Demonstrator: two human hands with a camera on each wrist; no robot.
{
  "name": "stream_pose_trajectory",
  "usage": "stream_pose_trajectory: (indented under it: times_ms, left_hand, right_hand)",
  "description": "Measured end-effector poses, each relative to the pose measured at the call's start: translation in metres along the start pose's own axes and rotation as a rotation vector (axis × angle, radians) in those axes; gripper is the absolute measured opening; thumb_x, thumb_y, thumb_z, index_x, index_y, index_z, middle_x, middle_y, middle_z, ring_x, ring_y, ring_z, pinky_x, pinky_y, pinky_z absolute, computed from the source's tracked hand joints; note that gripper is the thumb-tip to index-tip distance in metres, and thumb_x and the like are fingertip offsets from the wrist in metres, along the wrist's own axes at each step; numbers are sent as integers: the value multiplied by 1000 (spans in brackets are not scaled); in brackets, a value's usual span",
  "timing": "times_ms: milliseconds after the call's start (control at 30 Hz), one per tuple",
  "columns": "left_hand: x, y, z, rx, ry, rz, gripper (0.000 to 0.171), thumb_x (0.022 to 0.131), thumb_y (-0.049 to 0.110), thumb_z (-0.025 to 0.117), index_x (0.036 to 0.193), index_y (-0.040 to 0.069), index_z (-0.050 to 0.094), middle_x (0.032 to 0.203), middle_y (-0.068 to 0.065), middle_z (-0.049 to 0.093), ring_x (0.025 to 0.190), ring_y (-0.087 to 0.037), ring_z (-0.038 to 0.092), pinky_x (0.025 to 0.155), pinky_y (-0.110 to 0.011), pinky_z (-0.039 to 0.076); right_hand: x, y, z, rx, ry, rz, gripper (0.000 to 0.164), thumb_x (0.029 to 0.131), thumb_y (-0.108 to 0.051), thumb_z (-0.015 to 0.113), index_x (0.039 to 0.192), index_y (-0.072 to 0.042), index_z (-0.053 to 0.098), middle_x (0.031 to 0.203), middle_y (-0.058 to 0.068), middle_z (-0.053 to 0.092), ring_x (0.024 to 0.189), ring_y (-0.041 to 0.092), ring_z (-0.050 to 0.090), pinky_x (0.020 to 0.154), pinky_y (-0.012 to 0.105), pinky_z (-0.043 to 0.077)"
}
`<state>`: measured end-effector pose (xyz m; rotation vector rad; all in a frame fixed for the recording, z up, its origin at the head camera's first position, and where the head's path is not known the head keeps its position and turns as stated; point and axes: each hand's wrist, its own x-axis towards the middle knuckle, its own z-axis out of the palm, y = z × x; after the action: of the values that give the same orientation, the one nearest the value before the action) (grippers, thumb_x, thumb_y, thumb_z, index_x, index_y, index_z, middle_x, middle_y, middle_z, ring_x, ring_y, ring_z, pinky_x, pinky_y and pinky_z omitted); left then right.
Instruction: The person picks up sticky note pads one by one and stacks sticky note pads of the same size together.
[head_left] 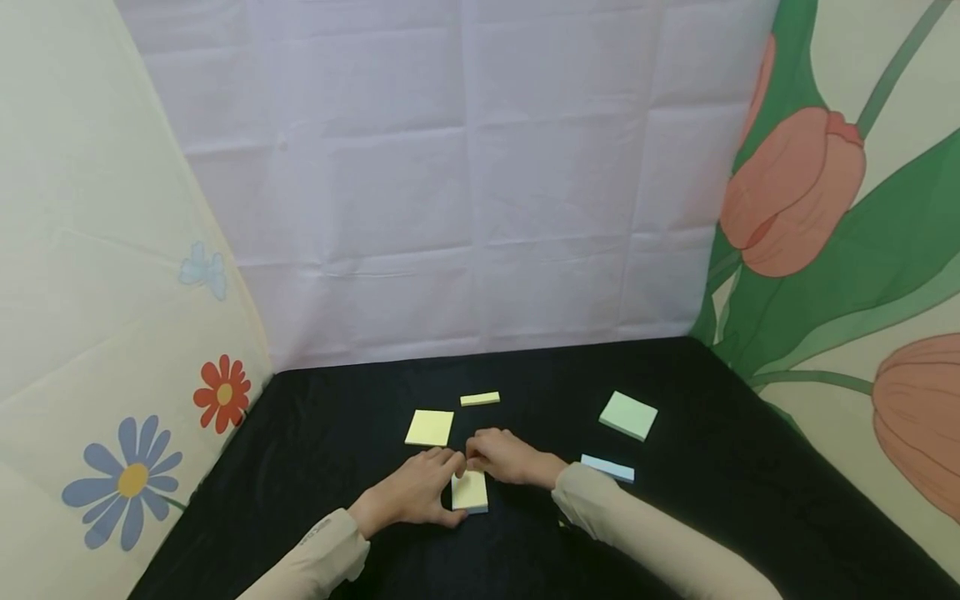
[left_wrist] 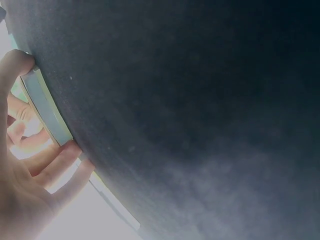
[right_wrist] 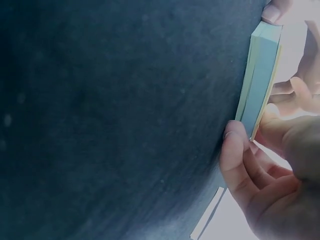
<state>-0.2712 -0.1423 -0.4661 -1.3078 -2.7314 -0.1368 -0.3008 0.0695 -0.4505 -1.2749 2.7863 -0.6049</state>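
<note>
A small stack of sticky note pads [head_left: 469, 492] lies on the black cloth, pale yellow on top with a blue layer under it. In the right wrist view the stack [right_wrist: 263, 75] shows a greenish layer at the bottom. My left hand [head_left: 422, 489] grips it from the left, thumb at the near edge and fingers at the far edge. At the far right corner my right hand [head_left: 512, 458] pinches the stack between thumb and curled fingers. Just beyond the left fingers lies a square yellow sticky note pad [head_left: 430, 427].
Farther back is a narrow yellow pad [head_left: 480, 399]. To the right lie a green pad [head_left: 628, 415] and a narrow light blue pad [head_left: 607, 468], the latter close by the right sleeve. A bit of yellow [head_left: 563, 523] peeks out under that sleeve. A white cloth [head_left: 480, 183] hangs behind the table.
</note>
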Motion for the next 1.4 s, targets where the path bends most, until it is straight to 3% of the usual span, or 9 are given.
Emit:
stream_pose_trajectory:
  times_ms: [567,833,1133,1400]
  left_hand:
    - [0,-3,-1,-72,-3,12,44,86,59,67,102,24,46,106,6,54,85,-9,49,72,-28,43]
    - [1,-3,-2,-64,-31,-6,44,85,60,67,103,24,49,107,6,54,85,-8,49,73,-28,43]
    - [-1,-3,0,-53,16,29,44,85,58,69,101,23,48,105,5,54,85,-9,49,72,-28,43]
    - [0,-2,-1,-35,-17,7,45,85,60,66,103,23,48,110,4,54,89,-10,50,76,-29,44]
  right_hand:
    - [-1,-2,0,-21,-1,19,8,99,-17,62,96,-14,69,83,-7,55,69,5,47,65,26,41]
    - [-2,-2,-1,-40,-3,8,13,101,-17,58,99,-12,70,85,-7,55,71,5,47,66,26,42]
    - [-4,0,-2,-62,5,7,14,101,-17,57,100,-12,70,85,-7,55,70,4,48,63,24,43]
    - [-6,-1,-3,-55,9,16,14,102,-18,56,101,-13,69,87,-6,56,70,4,49,63,24,44]
